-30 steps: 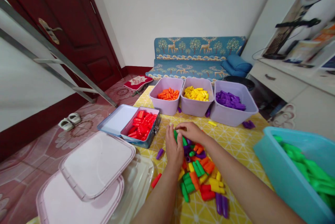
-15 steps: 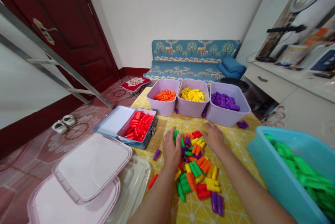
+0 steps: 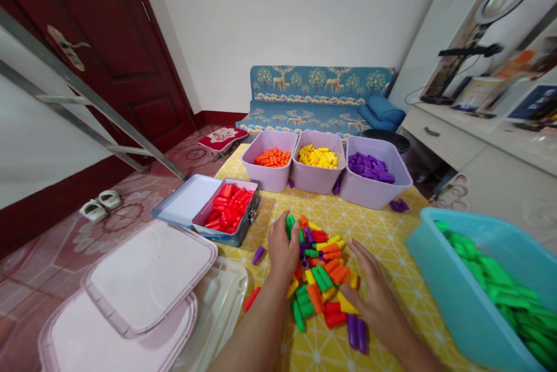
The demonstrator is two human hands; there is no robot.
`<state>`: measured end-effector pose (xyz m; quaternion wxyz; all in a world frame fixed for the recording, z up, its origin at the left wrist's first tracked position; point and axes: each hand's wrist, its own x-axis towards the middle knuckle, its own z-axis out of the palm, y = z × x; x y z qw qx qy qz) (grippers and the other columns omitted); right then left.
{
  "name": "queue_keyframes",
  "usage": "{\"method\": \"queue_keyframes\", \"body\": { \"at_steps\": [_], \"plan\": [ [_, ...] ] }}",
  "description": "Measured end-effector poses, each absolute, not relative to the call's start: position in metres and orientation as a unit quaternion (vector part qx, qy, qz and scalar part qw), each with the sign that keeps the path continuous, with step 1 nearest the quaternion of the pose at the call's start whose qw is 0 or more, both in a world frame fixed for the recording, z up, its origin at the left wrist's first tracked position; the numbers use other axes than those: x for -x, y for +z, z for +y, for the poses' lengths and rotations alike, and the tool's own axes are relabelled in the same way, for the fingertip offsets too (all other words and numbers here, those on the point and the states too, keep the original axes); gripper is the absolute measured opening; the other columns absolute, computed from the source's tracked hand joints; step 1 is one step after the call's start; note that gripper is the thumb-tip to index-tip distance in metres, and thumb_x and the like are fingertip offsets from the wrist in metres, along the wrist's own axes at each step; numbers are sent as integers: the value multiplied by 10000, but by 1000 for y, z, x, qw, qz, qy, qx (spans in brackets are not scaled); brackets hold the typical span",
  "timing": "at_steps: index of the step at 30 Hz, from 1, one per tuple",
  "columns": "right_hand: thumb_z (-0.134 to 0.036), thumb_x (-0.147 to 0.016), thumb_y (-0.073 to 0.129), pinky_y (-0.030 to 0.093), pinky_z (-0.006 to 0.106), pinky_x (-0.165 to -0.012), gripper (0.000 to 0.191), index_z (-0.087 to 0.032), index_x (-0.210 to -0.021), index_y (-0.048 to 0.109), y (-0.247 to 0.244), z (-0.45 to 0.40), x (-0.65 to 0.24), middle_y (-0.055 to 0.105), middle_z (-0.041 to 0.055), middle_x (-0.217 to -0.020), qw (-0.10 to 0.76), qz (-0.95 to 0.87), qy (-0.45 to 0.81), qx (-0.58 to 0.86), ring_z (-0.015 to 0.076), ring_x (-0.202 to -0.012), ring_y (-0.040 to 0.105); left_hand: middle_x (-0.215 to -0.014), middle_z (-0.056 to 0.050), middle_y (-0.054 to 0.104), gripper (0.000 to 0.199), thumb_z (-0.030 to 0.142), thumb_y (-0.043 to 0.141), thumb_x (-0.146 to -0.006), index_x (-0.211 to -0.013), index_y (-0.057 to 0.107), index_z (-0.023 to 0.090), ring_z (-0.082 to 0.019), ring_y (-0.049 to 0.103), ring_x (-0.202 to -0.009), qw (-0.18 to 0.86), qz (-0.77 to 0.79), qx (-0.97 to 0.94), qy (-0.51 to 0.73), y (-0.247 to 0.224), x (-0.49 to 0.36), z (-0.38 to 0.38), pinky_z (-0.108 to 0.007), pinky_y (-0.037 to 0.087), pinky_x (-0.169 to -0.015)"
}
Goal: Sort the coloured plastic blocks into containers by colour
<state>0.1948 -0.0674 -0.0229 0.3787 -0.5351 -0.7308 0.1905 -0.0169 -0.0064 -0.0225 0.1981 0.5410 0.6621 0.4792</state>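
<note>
A mixed heap of small plastic tube-shaped pieces, in green, orange, yellow, red and purple, lies on the yellow patterned tablecloth. At the heap's left edge rests my left hand, thumb and fingers apart, beside some green pieces. My right hand is spread along the right side of the heap, its thumb over yellow pieces. Neither hand holds anything that I can see. A pair of purple pieces lies just below my right thumb. One purple piece and a red piece lie apart on the left.
Three lilac bins hold orange, yellow and purple pieces. A hinged tin contains red ones. On the right stands a turquoise tub of green pieces. Pale lids overlap at left. A blue sofa stands behind.
My right hand has moved from the far side of the heap toward me, along its right edge. Pieces at the far right have shifted inward. My left hand has stayed nearly still.
</note>
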Motion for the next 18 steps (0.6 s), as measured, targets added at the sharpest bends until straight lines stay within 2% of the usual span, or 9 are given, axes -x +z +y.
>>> {"method": "queue_keyframes", "body": {
  "at_steps": [2,4,8,12,15,18],
  "plan": [
    [-516,-744,663,342,625,-1063,916,-302,-1510,208,-35,-90,-195,233,98,-1569,332,-762,147,537,396,-1398,283,-1251,-127,597,453,392,437,-919,-1310,506,173,-254,522,-1196,194,668,-542,472,-23,17,-6,-412,395,-1026],
    [-520,-688,712,315,670,-1054,1032,-327,-1524,138,-43,-102,-190,143,81,-1593,303,-776,111,542,433,-1405,238,-1249,-125,597,452,360,455,-907,-1315,499,170,-256,526,-1185,191,672,-544,465,-24,17,-6,-411,394,-1027],
    [-529,-668,730,283,688,-1061,1085,-327,-1528,101,-47,-90,-179,137,89,-1594,292,-784,101,538,440,-1415,202,-1217,-124,607,450,307,471,-886,-1311,497,161,-253,545,-1148,189,678,-540,462,-24,17,-7,-404,409,-1010],
    [-508,-800,620,285,613,-1103,855,-312,-1513,190,-35,-51,-171,246,95,-1568,311,-792,166,498,359,-1423,245,-1192,-113,626,408,287,481,-875,-1263,545,180,-248,557,-1130,182,674,-551,458,-23,17,-6,-410,416,-1000],
    [-487,-873,534,302,535,-1123,637,-274,-1449,364,-24,-23,-160,384,94,-1504,356,-775,229,469,297,-1391,338,-1175,-111,642,391,289,476,-881,-1247,577,194,-248,568,-1115,177,672,-558,453,-21,17,-7,-416,422,-989],
    [-475,-881,527,351,489,-1101,512,-263,-1347,507,-18,-5,-147,517,87,-1401,388,-749,284,456,272,-1315,450,-1130,-111,668,388,320,461,-899,-1238,606,201,-250,591,-1074,188,668,-567,443,-18,17,-7,-414,436,-963]
  ]
}}
